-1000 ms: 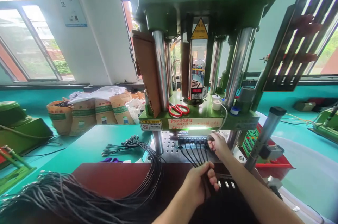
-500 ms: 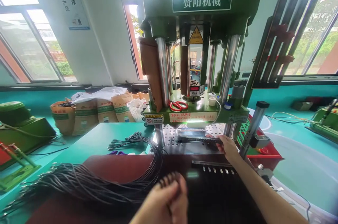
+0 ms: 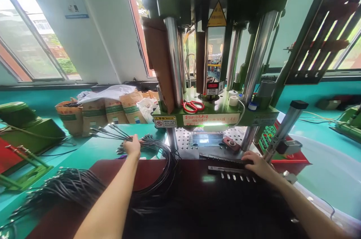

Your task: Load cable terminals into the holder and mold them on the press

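My left hand [image 3: 132, 146] is over the green table at the left, closed around several black cables [image 3: 108, 132] whose metal ends fan out to the left. Under and beside it lies a bundle of more black cables [image 3: 169, 165], curving down onto the dark red board. At the right, my right hand [image 3: 255, 164] grips the end of a long dark bar [image 3: 221, 158] at the front edge of the press plate. Just in front of that bar lies a second dark bar [image 3: 225, 170] with several shiny metal pins sticking out.
A green press [image 3: 208, 108] stands ahead, with red scissors [image 3: 193, 106] and a white roll [image 3: 233, 100] on its ledge. A brown block [image 3: 231, 143] rests on its perforated plate. Another cable pile [image 3: 70, 186] lies at left. Paper sacks [image 3: 94, 117] stand behind the table.
My left hand has moved from the front middle to the far left, onto the cables. My right hand has brought its bar out of the press towards me. The view has tilted down.
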A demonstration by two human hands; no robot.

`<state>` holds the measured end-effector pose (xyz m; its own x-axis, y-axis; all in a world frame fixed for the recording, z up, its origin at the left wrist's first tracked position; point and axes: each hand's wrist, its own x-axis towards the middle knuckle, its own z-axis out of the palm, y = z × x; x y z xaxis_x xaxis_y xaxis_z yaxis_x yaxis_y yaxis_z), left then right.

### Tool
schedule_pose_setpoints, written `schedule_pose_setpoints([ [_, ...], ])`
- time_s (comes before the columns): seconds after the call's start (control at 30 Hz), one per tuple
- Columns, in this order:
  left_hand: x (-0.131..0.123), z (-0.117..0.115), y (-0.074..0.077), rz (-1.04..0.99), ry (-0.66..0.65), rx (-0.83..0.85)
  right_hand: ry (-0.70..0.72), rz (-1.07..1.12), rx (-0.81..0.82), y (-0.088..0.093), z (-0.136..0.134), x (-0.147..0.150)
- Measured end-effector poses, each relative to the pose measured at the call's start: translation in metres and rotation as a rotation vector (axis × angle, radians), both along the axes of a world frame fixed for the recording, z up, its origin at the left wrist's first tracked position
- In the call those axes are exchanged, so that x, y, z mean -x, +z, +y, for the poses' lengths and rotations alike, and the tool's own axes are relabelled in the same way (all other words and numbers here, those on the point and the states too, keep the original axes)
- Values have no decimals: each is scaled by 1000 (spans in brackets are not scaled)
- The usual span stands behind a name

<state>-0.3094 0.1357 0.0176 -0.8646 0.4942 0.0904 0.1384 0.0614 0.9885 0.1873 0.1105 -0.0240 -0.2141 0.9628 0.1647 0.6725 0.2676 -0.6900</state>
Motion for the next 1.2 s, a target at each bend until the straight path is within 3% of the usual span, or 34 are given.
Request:
schedule_pose_setpoints([
  [0.07,3,2,-12,-84,-83,148,-2,-115,-49,1,-5,4],
  [0.13,8,4,-13,-183,-204,311,11,-229,-80,5,-13,5],
  [0.23,11,6,-2,-233,-426,528,95,-403,-66,13,-31,0],
  [0.33,-7,2,14,-124,-646,580,140,-579,-26,17,-47,-5],
  [0.43,-55,-20,26,13,-859,504,125,-724,-7,23,-53,-4],
  [0.5,-99,-52,29,82,-1027,507,142,-781,22,31,-51,-1],
  [0.57,-143,-93,28,353,-1402,558,168,-806,62,43,-46,4],
  [0.63,-181,-133,23,576,-1575,528,174,-811,104,55,-38,9],
  [0.7,-209,-163,16,661,-1626,521,143,-797,134,65,-30,14],
  [0.77,-224,-176,8,681,-1583,505,83,-767,144,69,-21,19],
  [0.9,-229,-161,-6,513,-1540,508,-7,-675,121,69,-4,28],
  [1.0,-233,-136,-11,102,-1521,467,-20,-591,103,72,9,35],
  [1.13,-256,-108,-14,-687,-1353,306,-12,-494,92,79,32,49],
  [1.2,-272,-99,-15,-905,-1331,295,-22,-467,95,81,44,58],
])
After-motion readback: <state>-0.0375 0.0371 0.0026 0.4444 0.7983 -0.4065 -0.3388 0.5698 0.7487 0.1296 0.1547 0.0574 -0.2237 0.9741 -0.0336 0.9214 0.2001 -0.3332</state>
